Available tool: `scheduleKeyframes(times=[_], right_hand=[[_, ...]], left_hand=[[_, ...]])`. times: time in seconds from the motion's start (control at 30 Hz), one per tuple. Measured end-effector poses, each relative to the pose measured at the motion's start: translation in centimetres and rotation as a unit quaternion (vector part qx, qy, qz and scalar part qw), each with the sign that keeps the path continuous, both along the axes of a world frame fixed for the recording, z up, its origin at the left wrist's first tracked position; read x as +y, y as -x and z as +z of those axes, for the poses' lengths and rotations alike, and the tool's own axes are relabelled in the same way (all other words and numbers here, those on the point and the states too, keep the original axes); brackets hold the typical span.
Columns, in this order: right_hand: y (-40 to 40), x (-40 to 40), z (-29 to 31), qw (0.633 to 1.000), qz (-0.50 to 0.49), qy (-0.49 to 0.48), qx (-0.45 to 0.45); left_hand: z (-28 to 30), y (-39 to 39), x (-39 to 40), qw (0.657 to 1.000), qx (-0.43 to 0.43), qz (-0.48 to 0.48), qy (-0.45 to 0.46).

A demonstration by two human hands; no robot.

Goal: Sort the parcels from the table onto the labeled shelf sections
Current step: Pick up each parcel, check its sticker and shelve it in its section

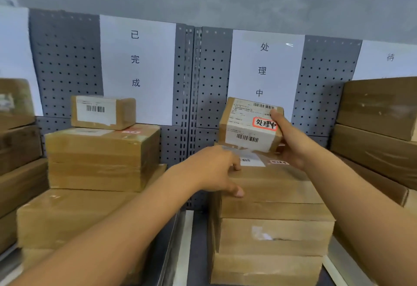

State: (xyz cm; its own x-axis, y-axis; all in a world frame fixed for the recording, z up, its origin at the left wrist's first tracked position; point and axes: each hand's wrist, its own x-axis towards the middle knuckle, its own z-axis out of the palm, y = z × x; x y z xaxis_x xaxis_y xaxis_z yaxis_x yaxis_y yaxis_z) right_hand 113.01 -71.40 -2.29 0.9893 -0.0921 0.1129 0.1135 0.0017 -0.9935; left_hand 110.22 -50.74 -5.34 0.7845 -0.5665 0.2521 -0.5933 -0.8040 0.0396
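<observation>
A: Start with the big picture. What carries everything?

B: A grey pegboard shelf with paper signs on its back wall. One sign reads 已完成, the next 处理中, and a third at the far right edge is cut off, so I can't read it whole.

A: And the stock on it?

B: Under the 已完成 sign stands a stack of brown parcels with one small labelled box on top. Under 处理中 there is a second stack, several flat boxes deep, close to the shelf's front edge. More large cartons fill the right end, and others crowd the left end.

A: So sorting is well along?

B: I'd judge so: each section in view already holds several parcels. The table is out of view, so how many remain I can't say.

A: The parcel in hand?

B: A small parcel with a red-bordered sticker reading 处理中, held tilted just above the top of the 处理中 stack, at its back. It matches the sign behind it, so it is at the right section and not yet set down.

A: The hands?

B: The right hand grips the small parcel at its right end, thumb over the top. The left hand holds nothing; it lies loosely curled on the stack's top box, apparently steadying it, though motion blur makes the contact hard to confirm.
</observation>
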Motion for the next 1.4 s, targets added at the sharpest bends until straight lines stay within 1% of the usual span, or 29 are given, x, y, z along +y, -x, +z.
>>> scheduleKeyframes(times=[0.07,0.23,0.33,0.53,0.93,1.03,1.2,1.27,1.33,1.4], right_hand=[[-1.7,0.1,-0.2,1.0,0.009,0.005,0.013],[-5.1,0.5,-0.5,0.998,0.034,-0.007,0.054],[-6.6,0.6,-0.5,0.997,0.041,-0.013,0.061],[-8.5,0.8,-0.5,0.997,0.037,0.013,0.064],[-10.7,0.8,0.3,0.99,-0.006,0.069,0.122],[-10.7,1.2,0.4,0.99,-0.017,0.061,0.125],[-10.8,1.5,0.8,0.993,-0.076,0.037,0.08],[-10.8,1.4,1.0,0.99,-0.119,0.069,0.044],[-10.5,1.6,1.4,0.976,-0.161,0.139,-0.048],[-9.5,2.4,1.7,0.955,-0.163,0.183,-0.167]], left_hand=[[-0.1,-0.1,0.0,1.0,0.0,0.009,-0.005],[-1.2,0.6,0.4,0.999,-0.023,0.021,0.02],[-1.9,0.9,0.3,0.999,-0.04,0.022,0.02],[-3.2,1.4,-0.1,0.998,-0.062,0.026,0.009],[-2.4,0.9,0.2,1.0,-0.008,0.021,0.0],[-2.3,0.7,0.2,1.0,-0.004,0.022,-0.008],[-2.3,0.8,0.1,1.0,-0.001,0.019,-0.01],[-2.4,0.7,0.1,1.0,-0.001,0.017,-0.007],[-2.5,0.6,0.2,1.0,0.001,0.016,-0.004],[-2.5,0.6,0.3,1.0,0.006,0.014,0.002]])
